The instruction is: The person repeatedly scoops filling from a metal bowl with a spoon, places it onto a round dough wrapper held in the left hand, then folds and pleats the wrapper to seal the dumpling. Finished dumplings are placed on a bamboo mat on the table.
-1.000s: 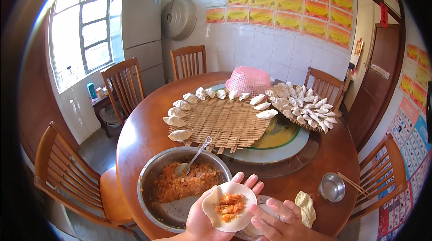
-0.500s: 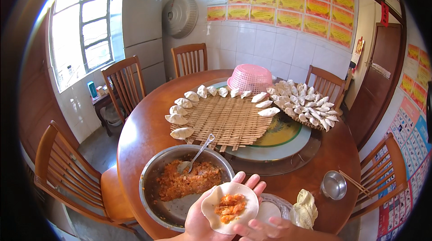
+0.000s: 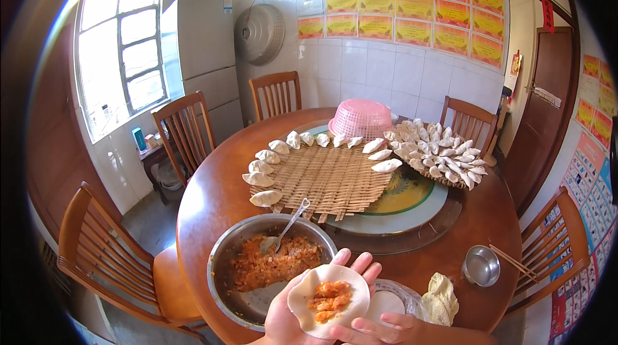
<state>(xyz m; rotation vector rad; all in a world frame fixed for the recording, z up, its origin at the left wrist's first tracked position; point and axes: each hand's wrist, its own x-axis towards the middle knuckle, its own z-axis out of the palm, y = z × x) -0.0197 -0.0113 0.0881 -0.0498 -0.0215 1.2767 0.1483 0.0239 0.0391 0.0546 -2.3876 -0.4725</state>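
Observation:
A round dumpling wrapper [image 3: 301,295] lies on the palm of my left hand [image 3: 282,319], its fingers stretched out beneath it. Orange-red filling [image 3: 329,300] sits in the wrapper's middle; the wrapper is unfolded. My right hand [image 3: 394,331] is low beside it, fingers apart, fingertips at the wrapper's lower right edge. Left of my hands stands a steel basin [image 3: 215,280] with more filling [image 3: 270,264] and a metal spoon [image 3: 286,228] resting in it. Partly behind my right hand, flat wrappers [image 3: 386,304] lie in a clear plastic bag [image 3: 409,297].
A woven tray [image 3: 328,174] edged with dumplings [image 3: 259,179] sits on the glass turntable [image 3: 418,216]. Behind are a pink basket [image 3: 362,119] and a heaped tray of dumplings [image 3: 441,148]. At right are a cloth [image 3: 440,300], a metal bowl [image 3: 481,265] and chopsticks [image 3: 513,261]. Chairs surround the table.
The view has shifted slightly, so the room sits a little lower. My right fingertips have come a bit closer to the wrapper's edge. My left hand keeps the same pose.

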